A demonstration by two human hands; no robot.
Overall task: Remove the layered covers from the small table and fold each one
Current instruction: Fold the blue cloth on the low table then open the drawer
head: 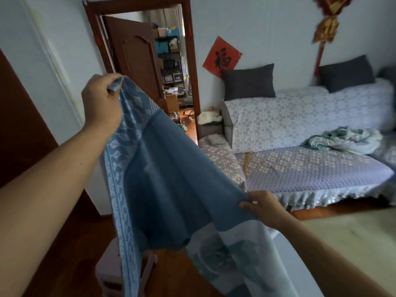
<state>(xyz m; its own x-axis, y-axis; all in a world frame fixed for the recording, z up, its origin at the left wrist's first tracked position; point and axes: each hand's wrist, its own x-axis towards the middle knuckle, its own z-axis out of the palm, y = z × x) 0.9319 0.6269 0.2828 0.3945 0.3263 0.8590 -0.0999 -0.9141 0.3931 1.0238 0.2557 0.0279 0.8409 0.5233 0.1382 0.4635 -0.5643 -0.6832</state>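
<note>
A blue cover (169,176) with a pale patterned border hangs in the air in front of me. My left hand (100,101) is raised high and pinches one corner of it. My right hand (263,205) is lower and to the right, gripping the cloth's upper edge. The cloth sags between the two hands and drapes down. Below it lies a white cover with a large grey-blue flower print (227,256), spread over the small table, whose pale top (353,236) shows at the lower right.
A pinkish plastic stool (109,266) stands on the wooden floor under the hanging cloth. A sofa (310,168) with a lilac quilted cover, dark cushions and a crumpled blanket runs along the right wall. An open brown door (137,58) leads into another room.
</note>
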